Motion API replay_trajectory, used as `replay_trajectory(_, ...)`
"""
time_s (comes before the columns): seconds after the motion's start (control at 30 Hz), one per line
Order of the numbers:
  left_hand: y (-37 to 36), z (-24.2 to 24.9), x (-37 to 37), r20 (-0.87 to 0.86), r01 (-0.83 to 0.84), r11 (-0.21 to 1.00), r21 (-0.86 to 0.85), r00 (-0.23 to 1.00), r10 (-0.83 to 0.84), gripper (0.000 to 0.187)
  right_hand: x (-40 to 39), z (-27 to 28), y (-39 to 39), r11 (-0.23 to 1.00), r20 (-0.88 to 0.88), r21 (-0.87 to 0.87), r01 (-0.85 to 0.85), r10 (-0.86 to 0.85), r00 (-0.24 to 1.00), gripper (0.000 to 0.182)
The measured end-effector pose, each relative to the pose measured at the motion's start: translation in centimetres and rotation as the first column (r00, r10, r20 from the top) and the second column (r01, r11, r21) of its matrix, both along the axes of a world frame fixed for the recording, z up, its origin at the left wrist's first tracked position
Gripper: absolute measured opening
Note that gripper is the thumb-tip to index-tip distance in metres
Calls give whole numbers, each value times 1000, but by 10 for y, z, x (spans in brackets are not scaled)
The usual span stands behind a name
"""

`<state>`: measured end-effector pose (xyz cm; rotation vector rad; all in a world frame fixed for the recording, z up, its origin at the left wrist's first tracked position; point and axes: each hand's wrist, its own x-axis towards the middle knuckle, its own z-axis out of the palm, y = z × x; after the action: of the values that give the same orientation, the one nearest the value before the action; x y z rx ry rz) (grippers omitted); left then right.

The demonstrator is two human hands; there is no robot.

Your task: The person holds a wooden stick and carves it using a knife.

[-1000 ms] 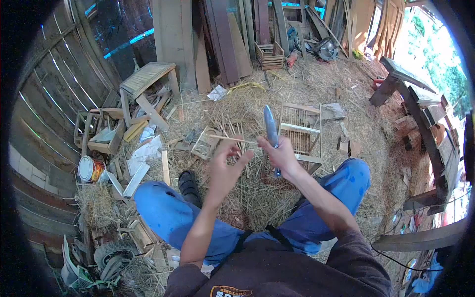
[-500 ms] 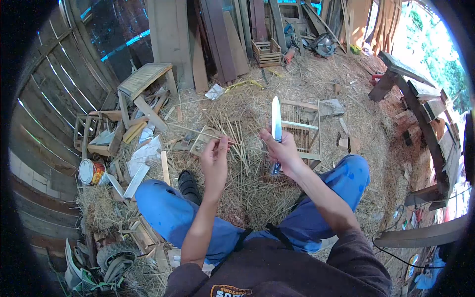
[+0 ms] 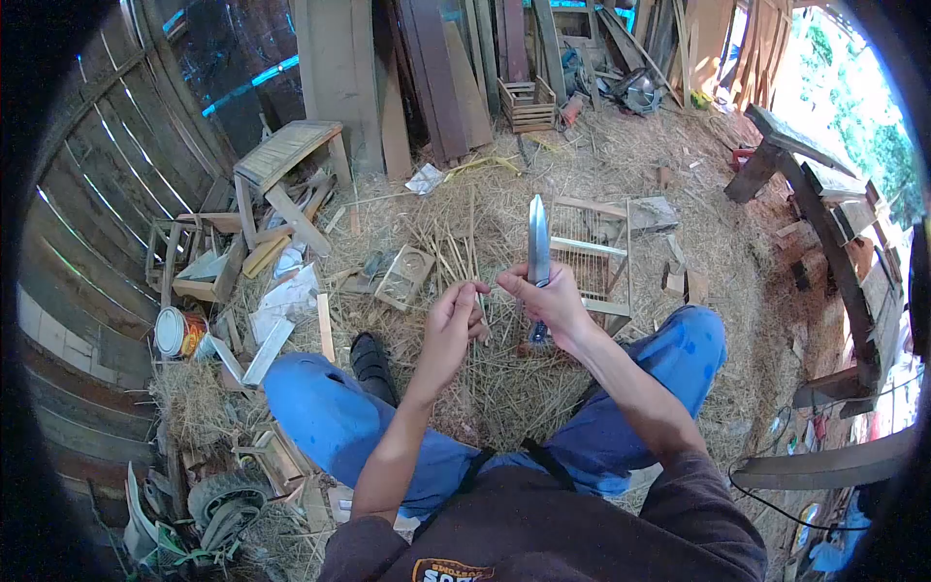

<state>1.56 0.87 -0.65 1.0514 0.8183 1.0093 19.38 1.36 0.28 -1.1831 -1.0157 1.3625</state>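
Observation:
In my right hand [image 3: 555,303] is a knife [image 3: 539,238], its blade pointing up and away from me and its dark handle under my fingers. Just left of it, my left hand [image 3: 454,325] pinches a thin stick [image 3: 473,233] that rises from the fingertips. The fingertips of both hands are close together. Beyond them, more thin sticks [image 3: 444,254] lie on the straw. A small wooden frame [image 3: 405,276] lies left of the sticks, and a slatted cage-like frame [image 3: 592,247] is behind my right hand.
Straw covers the ground [image 3: 504,398] between my legs. A small wooden table [image 3: 288,155] stands at back left, with a paint can [image 3: 178,333] nearer. Wooden crate [image 3: 529,105] and leaning boards [image 3: 432,78] are at the back; a plank bench [image 3: 824,209] is at right.
My left hand has moved right, close to my right hand. The thin stick has swung from pointing left to nearly upright. The knife blade has turned slightly.

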Motion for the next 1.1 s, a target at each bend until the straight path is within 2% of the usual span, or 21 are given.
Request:
replay_trajectory(0.1,-1,1,2,56,8,994,-110,998,-2,36,-2,1,0,1000,-58,-21,14,-15,998,16)
replay_trajectory(0.2,1,-4,0,148,43,989,-141,989,-22,36,0,-1,0,1000,-33,-29,6,-7,999,14)
replay_trajectory(0.3,2,-4,0,151,59,991,-118,988,-40,35,-1,4,-1,999,121,43,-25,20,992,14)
replay_trajectory(0.4,1,-3,0,111,68,992,-111,992,-55,35,-3,11,-3,999,153,41,-18,12,988,13)
replay_trajectory(0.6,2,-6,0,101,85,987,-134,992,-72,38,-5,0,1,993,106,117,-21,8,994,15)
replay_trajectory(0.8,2,-8,-1,46,98,987,-126,995,-93,46,-6,-7,1,992,142,125,-35,17,990,18)
replay_trajectory(0.9,2,-9,0,62,82,989,-124,995,-75,45,-3,-8,3,988,279,137,-67,26,960,25)
replay_trajectory(1.0,1,-10,1,57,54,990,-130,997,-46,44,-1,-16,5,980,329,187,-66,1,944,30)
replay_trajectory(1.1,4,-13,-2,65,116,989,-93,992,-111,43,-1,-11,2,954,505,288,-84,-76,860,32)
